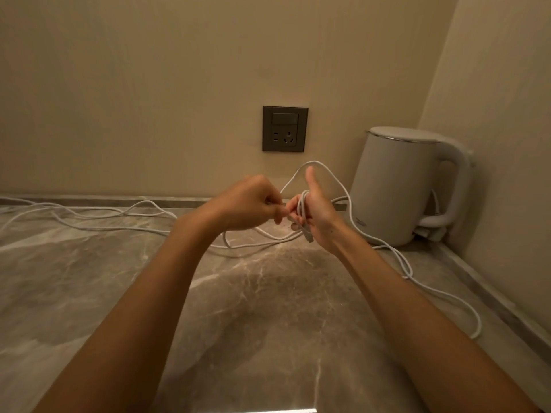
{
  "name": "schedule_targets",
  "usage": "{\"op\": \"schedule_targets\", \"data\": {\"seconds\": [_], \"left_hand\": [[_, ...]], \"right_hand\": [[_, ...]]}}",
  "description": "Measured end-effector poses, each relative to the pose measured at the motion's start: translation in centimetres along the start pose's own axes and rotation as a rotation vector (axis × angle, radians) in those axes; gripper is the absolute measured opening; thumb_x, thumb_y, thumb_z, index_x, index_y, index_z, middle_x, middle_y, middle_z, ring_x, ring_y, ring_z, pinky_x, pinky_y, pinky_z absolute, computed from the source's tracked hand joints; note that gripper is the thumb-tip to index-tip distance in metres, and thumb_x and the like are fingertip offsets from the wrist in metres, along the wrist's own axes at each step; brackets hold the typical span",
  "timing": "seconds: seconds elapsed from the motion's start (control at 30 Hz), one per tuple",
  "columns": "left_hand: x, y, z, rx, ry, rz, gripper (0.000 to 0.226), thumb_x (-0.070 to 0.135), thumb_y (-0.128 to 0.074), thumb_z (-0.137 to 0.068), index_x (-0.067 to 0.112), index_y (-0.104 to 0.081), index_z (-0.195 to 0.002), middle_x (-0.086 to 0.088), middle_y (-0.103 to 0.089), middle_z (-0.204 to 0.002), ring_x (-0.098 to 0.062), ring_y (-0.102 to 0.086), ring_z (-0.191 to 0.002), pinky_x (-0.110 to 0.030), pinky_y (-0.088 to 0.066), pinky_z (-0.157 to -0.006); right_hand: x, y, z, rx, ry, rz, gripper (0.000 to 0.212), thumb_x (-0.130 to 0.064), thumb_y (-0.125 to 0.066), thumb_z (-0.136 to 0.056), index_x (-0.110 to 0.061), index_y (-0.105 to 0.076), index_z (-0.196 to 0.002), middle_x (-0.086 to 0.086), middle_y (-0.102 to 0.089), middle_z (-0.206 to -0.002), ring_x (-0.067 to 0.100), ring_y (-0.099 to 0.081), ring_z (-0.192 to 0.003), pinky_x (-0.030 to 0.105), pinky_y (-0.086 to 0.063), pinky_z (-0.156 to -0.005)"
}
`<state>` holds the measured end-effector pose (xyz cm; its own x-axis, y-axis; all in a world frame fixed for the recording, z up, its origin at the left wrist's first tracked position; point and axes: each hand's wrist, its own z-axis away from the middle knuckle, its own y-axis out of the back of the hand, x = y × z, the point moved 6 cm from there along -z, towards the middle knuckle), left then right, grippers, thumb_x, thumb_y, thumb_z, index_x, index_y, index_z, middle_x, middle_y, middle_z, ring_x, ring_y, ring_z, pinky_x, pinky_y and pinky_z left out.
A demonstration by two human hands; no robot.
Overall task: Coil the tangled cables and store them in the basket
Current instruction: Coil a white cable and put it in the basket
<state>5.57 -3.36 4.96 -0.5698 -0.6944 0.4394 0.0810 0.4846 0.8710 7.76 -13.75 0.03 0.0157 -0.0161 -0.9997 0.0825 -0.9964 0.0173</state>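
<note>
Here the white cable sat mostly in the air above the countertop, wound in several close turns around the fingers of the right hand. That hand was raised with its palm turned inward and its thumb pointing straight up, and its fingers were bent around the small coil they carried. A short end of the cable hung down below the palm. The left hand was right beside it, knuckles up, with fingertips and thumb pinching a strand of the same cable just where it met the coil, so both hands were grasping the cable.

From the coil one loop arched up and over behind the thumb, in front of the wall. Other strands dropped to the marbled grey-brown stone surface. Some ran away to the left in long, loose, crossing lines toward the back edge. Another passed along the foot of the kettle and curled into a wide loop on the right side of the counter.

The kettle, white with a big handle, stood in the back right corner. On the beige wall above the hands there was a dark socket plate with a switch over two outlets.
</note>
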Motion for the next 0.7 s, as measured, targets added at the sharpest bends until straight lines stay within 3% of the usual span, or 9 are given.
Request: {"op": "schedule_targets", "data": {"seconds": [0.1, 0.2, 0.5, 0.7], "left_hand": [[-0.5, 1.1, 0.0, 0.133, 0.007, 0.0, 0.022, 0.025, -0.058, -0.089, 0.014, -0.067, -0.072, 0.002, -0.053, -0.057, -0.011, -0.04, -0.051, -0.025, -0.033, -0.053], [-0.7, 1.2, -0.1, 0.207, -0.003, -0.033, 0.021, 0.026, -0.057, -0.09, 0.012, -0.068, -0.078, 0.005, -0.054, -0.06, -0.008, -0.045, -0.054, -0.023, -0.034, -0.053], [-0.2, 1.1, -0.1, 0.269, -0.059, -0.064, 0.022, 0.024, -0.052, -0.093, 0.009, -0.065, -0.082, 0.008, -0.048, -0.058, -0.006, -0.045, -0.054, -0.022, -0.036, -0.054], [-0.3, 1.4, 0.0, 0.319, -0.056, -0.041, 0.024, 0.026, -0.052, -0.092, 0.012, -0.064, -0.077, 0.004, -0.052, -0.057, -0.008, -0.047, -0.052, -0.025, -0.038, -0.056]], "right_hand": [[-0.1, -0.8, 0.1, -0.08, -0.034, 0.059, 0.078, -0.066, -0.004, -0.091, -0.009, -0.044, -0.056, 0.008, -0.042, -0.056, 0.014, -0.037, -0.049, 0.024, -0.034, -0.049], [-0.1, -1.2, 0.2, -0.138, -0.074, 0.112, 0.078, -0.068, -0.002, -0.09, -0.01, -0.043, -0.06, 0.004, -0.041, -0.055, 0.012, -0.037, -0.049, 0.024, -0.033, -0.049], [0.0, -0.7, 0.0, -0.133, -0.106, 0.093, 0.079, -0.07, -0.003, -0.089, -0.009, -0.045, -0.062, 0.003, -0.044, -0.053, 0.014, -0.038, -0.05, 0.025, -0.034, -0.053], [-0.3, -1.6, 0.9, -0.291, -0.138, 0.061, 0.078, -0.074, 0.002, -0.084, -0.013, -0.037, -0.056, -0.002, -0.035, -0.042, 0.009, -0.03, -0.036, 0.021, -0.026, -0.04]]}}
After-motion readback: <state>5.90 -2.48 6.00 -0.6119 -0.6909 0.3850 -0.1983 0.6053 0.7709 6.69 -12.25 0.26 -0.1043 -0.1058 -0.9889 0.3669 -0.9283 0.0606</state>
